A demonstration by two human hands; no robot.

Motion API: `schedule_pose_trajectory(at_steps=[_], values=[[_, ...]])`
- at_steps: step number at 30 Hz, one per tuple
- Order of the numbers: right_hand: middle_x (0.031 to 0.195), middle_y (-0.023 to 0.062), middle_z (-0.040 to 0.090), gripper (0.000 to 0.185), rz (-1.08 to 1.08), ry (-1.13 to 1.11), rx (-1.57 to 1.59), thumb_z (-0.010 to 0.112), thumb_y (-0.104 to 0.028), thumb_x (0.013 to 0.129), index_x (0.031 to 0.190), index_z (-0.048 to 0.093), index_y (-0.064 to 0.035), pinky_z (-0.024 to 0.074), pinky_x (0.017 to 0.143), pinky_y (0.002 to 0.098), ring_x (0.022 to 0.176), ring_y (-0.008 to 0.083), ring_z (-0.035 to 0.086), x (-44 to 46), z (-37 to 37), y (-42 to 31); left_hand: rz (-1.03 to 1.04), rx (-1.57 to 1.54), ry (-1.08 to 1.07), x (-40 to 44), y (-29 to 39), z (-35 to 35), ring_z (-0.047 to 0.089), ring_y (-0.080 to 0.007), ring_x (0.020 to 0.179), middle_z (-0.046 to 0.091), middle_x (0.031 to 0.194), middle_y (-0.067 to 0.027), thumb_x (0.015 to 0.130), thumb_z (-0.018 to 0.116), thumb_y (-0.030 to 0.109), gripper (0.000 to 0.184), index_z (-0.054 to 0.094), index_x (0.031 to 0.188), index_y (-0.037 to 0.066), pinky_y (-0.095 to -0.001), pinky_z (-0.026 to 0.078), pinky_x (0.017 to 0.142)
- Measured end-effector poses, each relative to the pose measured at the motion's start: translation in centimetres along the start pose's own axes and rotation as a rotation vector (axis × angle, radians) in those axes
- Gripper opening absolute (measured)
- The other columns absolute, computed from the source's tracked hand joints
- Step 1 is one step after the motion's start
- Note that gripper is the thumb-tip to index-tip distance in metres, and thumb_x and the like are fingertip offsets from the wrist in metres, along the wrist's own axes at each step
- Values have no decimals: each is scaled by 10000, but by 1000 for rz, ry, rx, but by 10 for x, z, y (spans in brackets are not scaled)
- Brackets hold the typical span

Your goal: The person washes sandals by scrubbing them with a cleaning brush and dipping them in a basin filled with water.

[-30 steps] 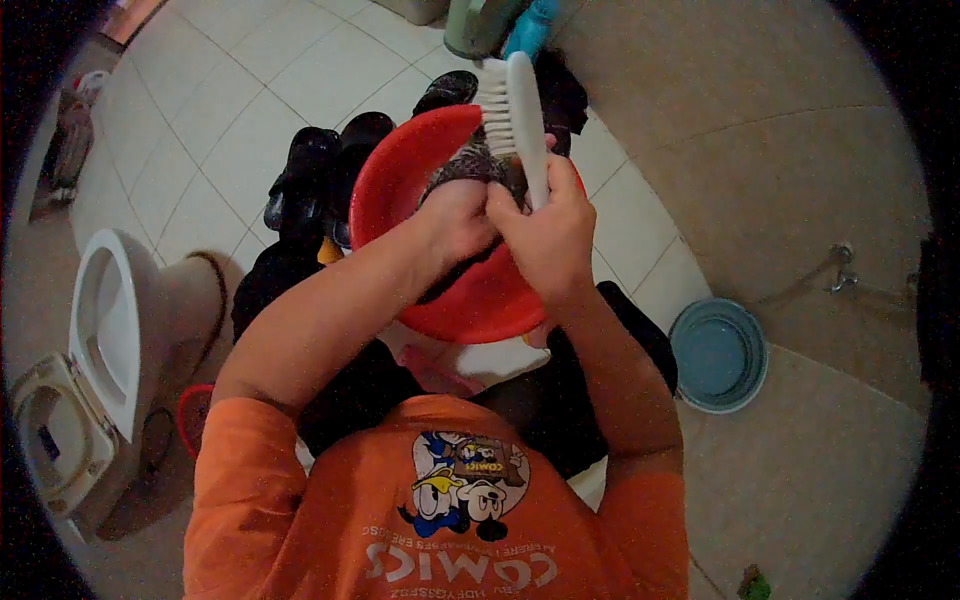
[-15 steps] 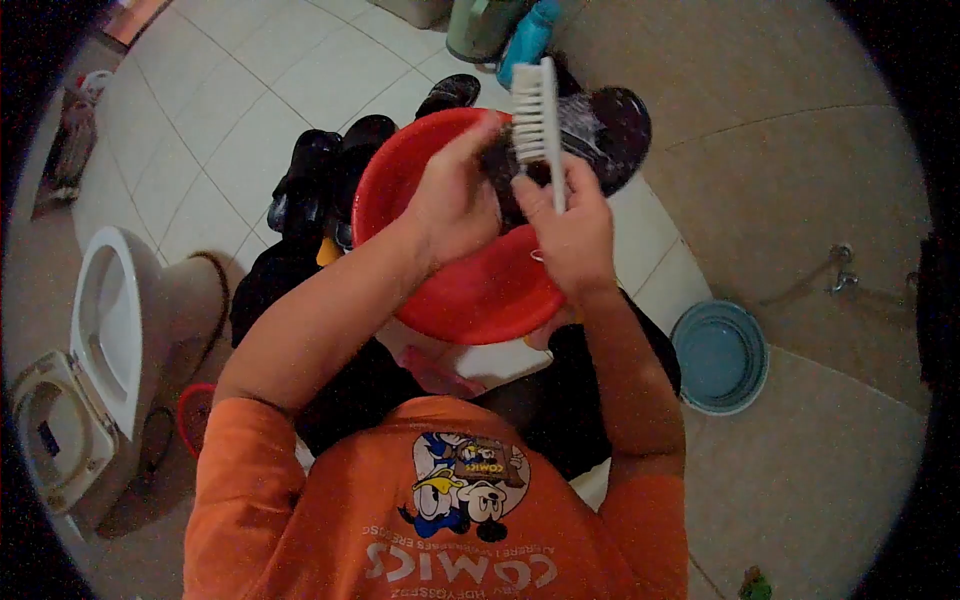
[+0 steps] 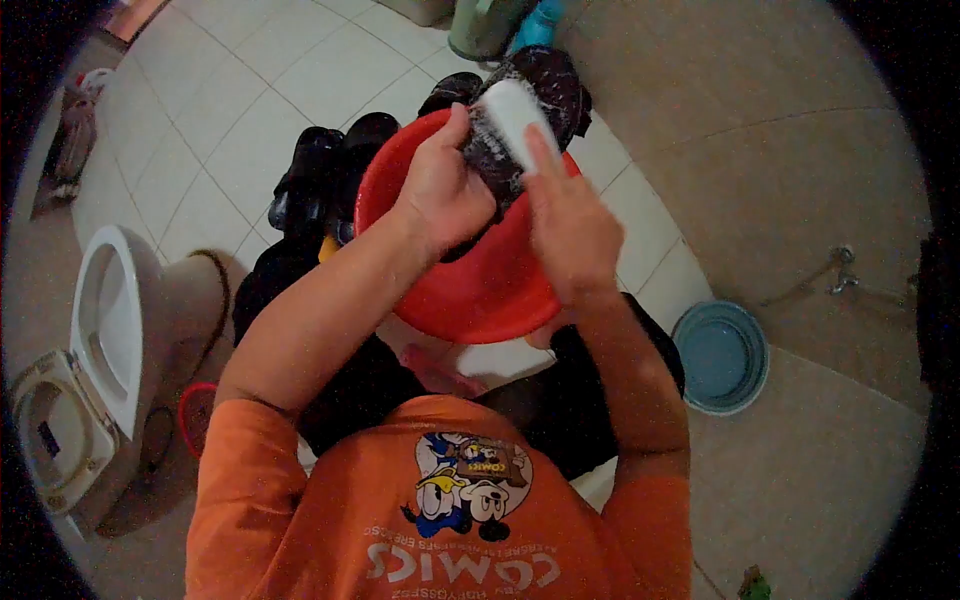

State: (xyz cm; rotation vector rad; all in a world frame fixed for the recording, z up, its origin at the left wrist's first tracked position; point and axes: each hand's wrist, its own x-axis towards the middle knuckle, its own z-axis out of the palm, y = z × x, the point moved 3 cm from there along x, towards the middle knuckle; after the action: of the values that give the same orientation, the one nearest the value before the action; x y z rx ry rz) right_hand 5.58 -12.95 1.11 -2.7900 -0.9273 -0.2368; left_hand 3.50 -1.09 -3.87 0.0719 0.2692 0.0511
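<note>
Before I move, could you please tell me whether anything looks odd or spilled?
A small greenish scrap lies on the floor at lower right, looking stray; I can't tell what it is. Suds on the dark footwear suit the brush.

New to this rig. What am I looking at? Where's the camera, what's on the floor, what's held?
No robot here: these are a person's bare hands. One camera, worn on the head, takes every picture, looking forward and down.

The left hand holds a dark, foamy piece of footwear above a red basin. The right hand holds a white brush against it; its bristles are hidden.

On the tiled floor, more dark footwear sits beyond the red basin and to its left. A blue-grey basin stands at right.
</note>
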Motion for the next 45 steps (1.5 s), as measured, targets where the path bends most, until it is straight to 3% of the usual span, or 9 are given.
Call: schedule_pose_trajectory(at_steps=[2, 7, 10, 14, 17, 29, 32, 40, 45], values=[[658, 92, 493, 433, -72, -200, -24, 469, -307, 845, 1258, 350, -361, 425, 488, 398, 553, 280, 525, -14, 7, -18, 41, 63, 34, -3, 6, 0, 493, -262, 1003, 523, 1090, -86, 904, 276, 403, 403, 447, 1132, 117, -422, 364, 916], [697, 146, 523, 443, -117, -155, 24, 417, -353, 860, 1286, 308, -299, 466, 444, 430, 558, 318, 577, 2, 7, 2, -5, -9, 34, -4, 1, -6, 488, -276, 1015, 509, 1120, -97, 912, 234, 397, 417, 442, 1144, 120, -415, 362, 919], [779, 168, 547, 425, 31, -119, 68, 392, -345, 873, 1287, 303, -305, 477, 511, 433, 665, 338, 585, 16, -7, 15, -10, -13, -28, -7, -10, -4, 493, -266, 1005, 510, 1113, -98, 914, 246, 381, 401, 445, 1146, 122, -407, 367, 916], [649, 100, 515, 404, -58, -44, 1, 423, -313, 869, 1264, 344, -342, 425, 494, 403, 565, 286, 540, -5, 5, 4, -4, 3, 13, -1, -10, -9, 494, -251, 1000, 512, 1106, -98, 910, 279, 376, 389, 470, 1123, 112, -380, 367, 918], [656, 102, 520, 400, -94, -225, 3, 417, -314, 872, 1264, 343, -346, 430, 500, 405, 575, 289, 545, -13, 4, -13, 28, 37, 8, -4, 0, -13, 494, -270, 1026, 518, 1119, -114, 911, 304, 339, 368, 470, 1130, 94, -401, 363, 928], [729, 154, 550, 433, -107, 25, 247, 401, -370, 868, 1286, 299, -321, 455, 469, 443, 553, 317, 563, 0, 2, 24, -11, -40, -122, -8, -4, -5, 482, -253, 1037, 513, 1117, -105, 905, 322, 349, 381, 464, 1117, 66, -381, 348, 943], [700, 165, 532, 433, -220, -269, 122, 387, -375, 870, 1289, 287, -329, 461, 510, 456, 572, 331, 566, -13, 5, 2, 25, 20, 48, 1, -1, -21, 496, -266, 1027, 539, 1082, -106, 895, 362, 294, 289, 515, 1027, 88, -418, 359, 930], [651, 91, 509, 401, -41, -82, 90, 438, -333, 856, 1248, 358, -358, 442, 513, 408, 560, 285, 536, 12, 10, 27, 23, -74, 31, 4, -5, -12, 494, -266, 1037, 531, 1104, -115, 900, 350, 304, 334, 495, 1093, 74, -411, 344, 947], [758, 124, 568, 396, 3, -382, 106, 440, -311, 860, 1250, 376, -319, 449, 599, 409, 679, 308, 566, 7, 12, 22, -7, -47, 195, 19, -9, -44, 474, -268, 1063, 492, 1155, -117, 909, 332, 309, 360, 466, 1119, 49, -387, 326, 971]])
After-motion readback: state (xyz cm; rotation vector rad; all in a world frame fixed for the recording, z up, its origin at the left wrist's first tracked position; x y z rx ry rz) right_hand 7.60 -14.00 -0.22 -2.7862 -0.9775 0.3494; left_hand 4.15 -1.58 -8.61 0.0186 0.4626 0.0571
